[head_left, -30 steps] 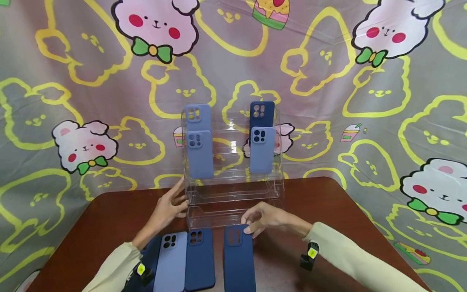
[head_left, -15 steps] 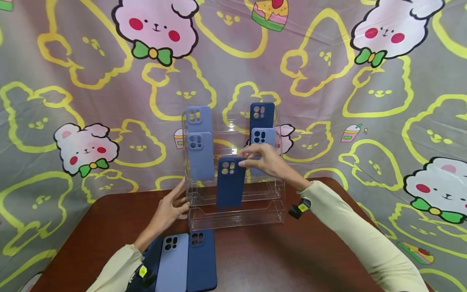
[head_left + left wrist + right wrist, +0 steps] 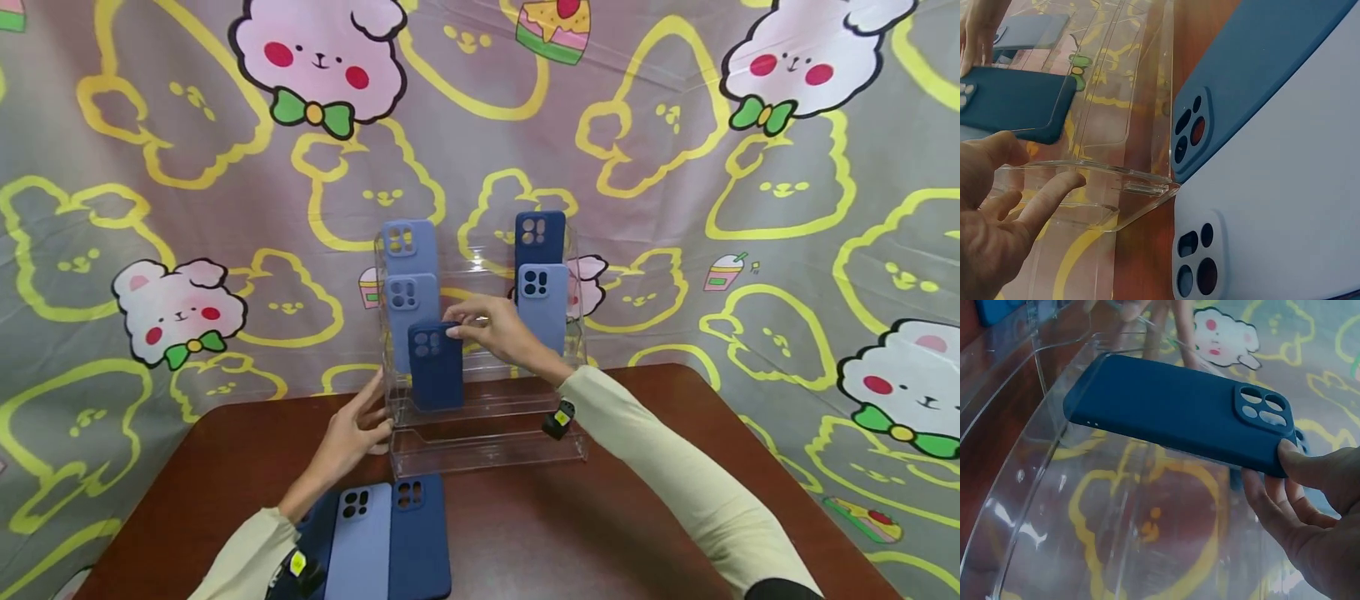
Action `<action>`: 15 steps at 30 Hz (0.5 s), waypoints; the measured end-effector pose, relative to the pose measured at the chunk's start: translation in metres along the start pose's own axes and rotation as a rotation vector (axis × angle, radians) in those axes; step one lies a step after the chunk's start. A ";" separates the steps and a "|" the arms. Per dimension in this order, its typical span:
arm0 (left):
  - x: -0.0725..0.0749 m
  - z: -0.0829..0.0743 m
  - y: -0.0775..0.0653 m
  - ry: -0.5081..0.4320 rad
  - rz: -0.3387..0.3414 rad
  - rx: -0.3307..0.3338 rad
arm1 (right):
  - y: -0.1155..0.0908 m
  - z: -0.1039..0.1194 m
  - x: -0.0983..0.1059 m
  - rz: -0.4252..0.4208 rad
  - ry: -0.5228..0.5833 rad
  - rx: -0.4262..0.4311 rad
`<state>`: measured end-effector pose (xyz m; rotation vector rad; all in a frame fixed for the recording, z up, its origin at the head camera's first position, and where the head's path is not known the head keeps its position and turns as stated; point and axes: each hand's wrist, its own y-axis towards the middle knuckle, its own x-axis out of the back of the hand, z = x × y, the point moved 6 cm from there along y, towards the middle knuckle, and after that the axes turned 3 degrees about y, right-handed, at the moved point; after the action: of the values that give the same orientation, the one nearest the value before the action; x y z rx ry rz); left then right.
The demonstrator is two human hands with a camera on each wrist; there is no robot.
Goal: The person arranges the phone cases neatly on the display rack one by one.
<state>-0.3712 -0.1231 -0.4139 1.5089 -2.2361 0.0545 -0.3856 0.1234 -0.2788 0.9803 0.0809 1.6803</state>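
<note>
My right hand (image 3: 495, 329) pinches a dark blue phone case (image 3: 437, 368) by its top right corner. The case stands nearly upright at the left of a clear tiered display stand (image 3: 487, 454), in front of a light blue case (image 3: 412, 304). In the right wrist view thumb and fingers grip the dark case (image 3: 1172, 412) beside its camera cutout. My left hand (image 3: 352, 429) touches the stand's left side with its fingers spread; in the left wrist view the left hand (image 3: 1007, 212) lies along the clear edge.
Higher left is another light blue case (image 3: 408, 246). At the right of the stand are a dark blue case (image 3: 540, 237) and a light blue case (image 3: 543, 308). Several cases, including a light blue one (image 3: 360, 542) and a dark one (image 3: 420, 542), lie on the brown table (image 3: 600, 533).
My right hand has lifted the dark blue phone case from the table and carried it up and left to the stand's left side. The left hand has stayed at the stand.
</note>
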 end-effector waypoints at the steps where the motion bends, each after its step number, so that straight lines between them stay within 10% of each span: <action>1: -0.001 0.000 -0.001 0.000 0.000 0.000 | 0.000 -0.001 -0.005 0.008 0.007 0.004; 15: -0.003 0.002 -0.001 0.006 -0.004 -0.001 | 0.001 -0.006 -0.023 -0.116 -0.021 0.048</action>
<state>-0.3702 -0.1218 -0.4171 1.5104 -2.2280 0.0563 -0.3896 0.1062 -0.2948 1.0103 0.1621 1.5680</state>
